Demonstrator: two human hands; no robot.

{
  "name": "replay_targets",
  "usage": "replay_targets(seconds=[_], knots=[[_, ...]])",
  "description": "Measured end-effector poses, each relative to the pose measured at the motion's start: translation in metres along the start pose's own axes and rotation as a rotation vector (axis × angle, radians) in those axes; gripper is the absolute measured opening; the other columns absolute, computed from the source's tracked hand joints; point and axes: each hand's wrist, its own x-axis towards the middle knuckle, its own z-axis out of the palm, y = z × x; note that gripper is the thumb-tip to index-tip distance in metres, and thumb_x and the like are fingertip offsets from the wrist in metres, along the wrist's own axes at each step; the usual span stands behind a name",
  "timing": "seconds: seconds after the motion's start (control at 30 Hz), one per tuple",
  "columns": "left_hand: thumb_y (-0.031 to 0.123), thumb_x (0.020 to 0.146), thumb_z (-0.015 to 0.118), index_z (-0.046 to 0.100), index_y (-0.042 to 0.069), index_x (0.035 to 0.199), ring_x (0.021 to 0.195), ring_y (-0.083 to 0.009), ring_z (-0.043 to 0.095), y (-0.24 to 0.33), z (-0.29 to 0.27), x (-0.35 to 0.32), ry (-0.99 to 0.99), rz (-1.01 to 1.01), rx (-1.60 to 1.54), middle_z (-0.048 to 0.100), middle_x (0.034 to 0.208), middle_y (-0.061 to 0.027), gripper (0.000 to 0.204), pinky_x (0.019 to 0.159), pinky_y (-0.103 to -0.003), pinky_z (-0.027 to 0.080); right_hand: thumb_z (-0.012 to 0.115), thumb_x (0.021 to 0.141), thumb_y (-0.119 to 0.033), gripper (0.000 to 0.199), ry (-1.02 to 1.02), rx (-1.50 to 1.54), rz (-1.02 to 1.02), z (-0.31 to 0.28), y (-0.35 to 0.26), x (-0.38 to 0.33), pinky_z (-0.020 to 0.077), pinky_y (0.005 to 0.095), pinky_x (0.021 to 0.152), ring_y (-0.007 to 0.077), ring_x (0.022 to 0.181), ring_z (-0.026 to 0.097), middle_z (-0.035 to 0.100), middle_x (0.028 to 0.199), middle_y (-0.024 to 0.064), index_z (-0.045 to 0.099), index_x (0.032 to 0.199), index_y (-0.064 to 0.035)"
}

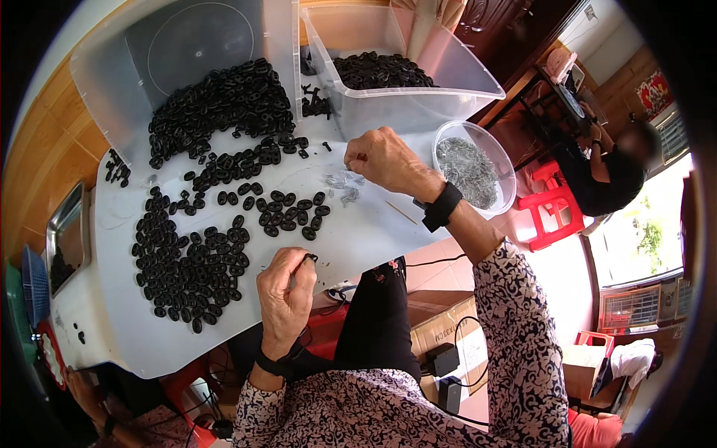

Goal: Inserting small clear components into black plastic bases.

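My left hand [286, 293] pinches one small black oval ring [310, 258] at the near edge of the white table [373, 231]. Farther out, my right hand [385, 160] has its fingers closed, seemingly pinching a small metal clip just above a little heap of loose metal clips [342, 187]. Several black oval rings [187, 261] lie spread over the table to the left of both hands, with a bigger pile [220, 104] at the far side.
A clear bin [448, 67] holding black rings stands at the far right. A round clear bowl [489, 149] of metal clips sits right of my right hand. A clear lid [134, 52] lies far left. Another person [609, 168] sits beyond a red stool [549, 213].
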Motion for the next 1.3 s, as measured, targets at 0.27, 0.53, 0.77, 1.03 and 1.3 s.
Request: replay_targets(seconds=[0.27, 0.53, 0.77, 1.03, 1.3], knots=[[0.008, 0.086, 0.055, 0.056, -0.006, 0.089, 0.06, -0.0124, 0.051, 0.004, -0.001, 0.001, 0.002, 0.004, 0.022, 0.058, 0.079, -0.0104, 0.014, 0.051, -0.026, 0.041, 0.062, 0.074, -0.009, 0.009, -0.088, -0.135, 0.019, 0.009, -0.007, 0.0, 0.0531, 0.0444, 0.069, 0.038, 0.073, 0.064, 0.065, 0.075, 0.0204, 0.068, 0.077, -0.0039], [0.005, 0.085, 0.055, 0.057, -0.007, 0.089, 0.06, -0.0111, 0.051, 0.007, 0.002, 0.001, -0.009, -0.026, -0.011, 0.058, 0.079, -0.01, 0.012, 0.049, -0.026, 0.041, 0.065, 0.071, -0.007, 0.013, 0.068, -0.104, 0.037, 0.0, -0.019, -0.005, 0.0538, 0.0398, 0.069, 0.0347, 0.07, 0.066, 0.065, 0.071, 0.0206, 0.069, 0.08, -0.0002], [0.004, 0.086, 0.055, 0.057, -0.007, 0.089, 0.058, -0.0085, 0.047, 0.0, -0.001, 0.0, 0.012, -0.012, -0.045, 0.057, 0.078, -0.0074, 0.011, 0.049, -0.024, 0.039, 0.064, 0.083, -0.006, 0.012, -0.14, 0.591, 0.224, 0.02, -0.072, -0.052, 0.0481, 0.0224, 0.062, 0.0057, 0.067, 0.056, 0.066, 0.074, 0.0027, 0.068, 0.09, 0.0027], [0.005, 0.088, 0.054, 0.056, -0.006, 0.089, 0.058, -0.006, 0.042, -0.001, 0.002, -0.001, 0.006, -0.008, -0.062, 0.053, 0.075, -0.0049, 0.011, 0.049, -0.022, 0.036, 0.062, 0.087, 0.001, 0.009, -0.087, 0.996, 0.243, 0.045, -0.07, -0.076, 0.0484, 0.0217, 0.07, 0.0051, 0.076, 0.055, 0.063, 0.085, 0.0014, 0.063, 0.096, 0.0022], [0.005, 0.086, 0.053, 0.052, -0.005, 0.084, 0.057, -0.0086, 0.042, 0.0, 0.0, 0.0, -0.011, -0.01, -0.028, 0.05, 0.072, -0.0052, 0.01, 0.049, -0.025, 0.036, 0.062, 0.089, 0.001, 0.008, -0.168, 1.078, 0.162, 0.05, -0.078, -0.07, 0.0487, 0.0213, 0.072, 0.0047, 0.077, 0.054, 0.06, 0.084, -0.0005, 0.058, 0.096, 0.0001]])
